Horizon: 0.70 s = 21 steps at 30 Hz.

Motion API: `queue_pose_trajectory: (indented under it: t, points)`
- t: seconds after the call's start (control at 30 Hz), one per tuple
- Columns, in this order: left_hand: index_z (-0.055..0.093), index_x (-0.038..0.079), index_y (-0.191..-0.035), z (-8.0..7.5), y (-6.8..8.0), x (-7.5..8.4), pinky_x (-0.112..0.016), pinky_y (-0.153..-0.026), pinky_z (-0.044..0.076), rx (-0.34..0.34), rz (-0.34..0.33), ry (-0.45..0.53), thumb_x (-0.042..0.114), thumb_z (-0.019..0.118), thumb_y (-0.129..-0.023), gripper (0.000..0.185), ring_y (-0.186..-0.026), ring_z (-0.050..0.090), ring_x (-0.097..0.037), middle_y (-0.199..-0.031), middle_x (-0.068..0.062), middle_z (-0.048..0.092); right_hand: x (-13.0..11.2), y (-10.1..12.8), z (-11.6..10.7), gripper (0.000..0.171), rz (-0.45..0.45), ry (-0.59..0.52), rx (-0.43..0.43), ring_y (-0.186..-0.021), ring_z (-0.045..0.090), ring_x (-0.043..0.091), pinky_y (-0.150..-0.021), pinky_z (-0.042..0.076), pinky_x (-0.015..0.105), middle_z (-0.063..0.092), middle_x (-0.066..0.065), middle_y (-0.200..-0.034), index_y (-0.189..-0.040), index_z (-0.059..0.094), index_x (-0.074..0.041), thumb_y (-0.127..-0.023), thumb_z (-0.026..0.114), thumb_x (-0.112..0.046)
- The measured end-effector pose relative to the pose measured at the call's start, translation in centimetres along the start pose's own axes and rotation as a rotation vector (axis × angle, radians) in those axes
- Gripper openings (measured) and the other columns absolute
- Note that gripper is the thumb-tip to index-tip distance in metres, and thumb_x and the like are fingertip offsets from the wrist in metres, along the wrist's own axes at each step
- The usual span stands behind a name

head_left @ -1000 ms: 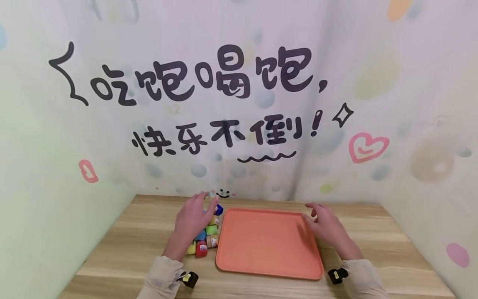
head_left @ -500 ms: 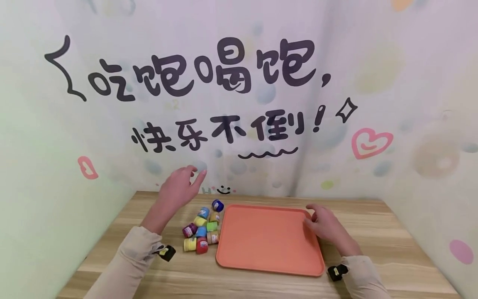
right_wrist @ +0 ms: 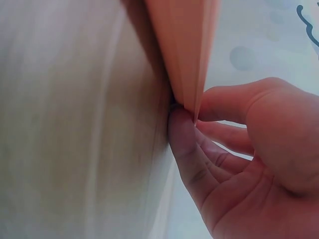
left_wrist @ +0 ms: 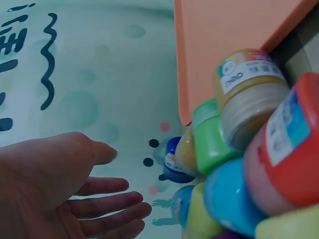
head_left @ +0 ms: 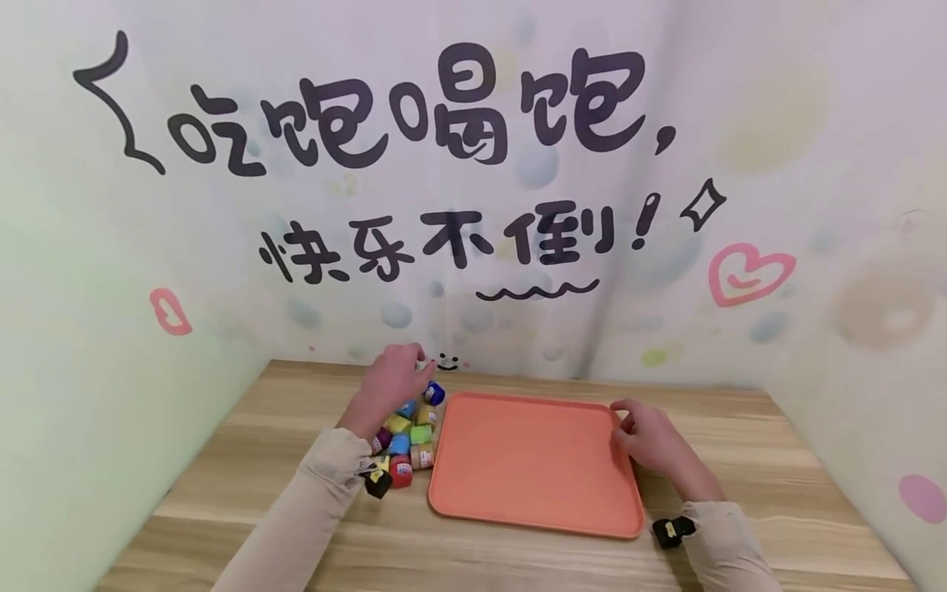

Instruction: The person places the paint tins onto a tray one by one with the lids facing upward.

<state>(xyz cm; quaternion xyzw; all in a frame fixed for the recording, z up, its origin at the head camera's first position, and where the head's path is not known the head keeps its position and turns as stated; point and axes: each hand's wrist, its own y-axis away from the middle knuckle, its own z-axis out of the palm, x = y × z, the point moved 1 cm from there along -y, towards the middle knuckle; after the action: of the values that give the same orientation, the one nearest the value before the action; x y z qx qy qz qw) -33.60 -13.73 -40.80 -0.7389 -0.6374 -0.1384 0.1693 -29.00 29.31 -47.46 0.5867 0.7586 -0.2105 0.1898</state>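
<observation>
An orange tray (head_left: 533, 469) lies flat on the wooden table. Several small paint jars (head_left: 407, 444) cluster against its left rim, with a red one (head_left: 400, 471) nearest me and a dark blue one (head_left: 434, 394) farthest. My left hand (head_left: 399, 374) hovers over the far end of the cluster. In the left wrist view its fingers (left_wrist: 119, 185) are relaxed and hold nothing, close to the blue jar (left_wrist: 174, 167). My right hand (head_left: 629, 421) is at the tray's far right corner. In the right wrist view its thumb and fingers (right_wrist: 182, 129) pinch the tray's rim (right_wrist: 184, 45).
Printed walls close in the table (head_left: 740, 460) at the back and on both sides, just behind the jars. Bare wood (head_left: 244, 460) shows left of the jars, right of the tray and along the front edge.
My left hand lifted off the jars toward the back wall, then came back down over the far end of the cluster. My right hand stayed at the tray's corner.
</observation>
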Motion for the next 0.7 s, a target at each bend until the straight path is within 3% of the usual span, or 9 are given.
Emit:
queue_pose_trajectory:
  t: [0.27,0.53,0.7]
  points:
    - [0.073,0.005,-0.114,2.2,-0.3,-0.3,-0.036,-0.064,0.056,-0.041,-0.014,-0.059,0.036,0.073,-0.104,0.032,-0.072,0.064,-0.02,-0.101,-0.011,0.075,-0.1,0.4,-0.1,0.042,0.02,-0.014,-0.013,-0.075,0.063,0.016,-0.065,0.055,0.03,0.07,0.008,-0.086,-0.135,0.063,0.009,-0.095,0.072,-0.002]
    - [0.07,0.006,-0.106,3.2,0.0,-0.3,-0.036,-0.062,0.055,-0.048,-0.008,-0.014,0.03,0.075,-0.102,0.025,-0.074,0.065,-0.021,-0.094,-0.009,0.071,0.0,0.8,0.1,0.041,0.014,-0.016,0.005,-0.074,0.063,0.014,-0.065,0.056,0.03,0.071,0.006,-0.087,-0.134,0.063,0.008,-0.096,0.073,-0.003]
    - [0.076,0.004,-0.105,3.4,-0.3,-0.1,-0.04,-0.071,0.059,-0.018,0.018,-0.004,0.03,0.075,-0.103,0.026,-0.082,0.066,-0.024,-0.115,-0.016,0.076,0.1,0.8,-0.2,0.04,0.013,-0.019,0.015,-0.073,0.062,0.013,-0.064,0.054,0.029,0.069,0.006,-0.087,-0.134,0.064,0.007,-0.097,0.073,-0.004]
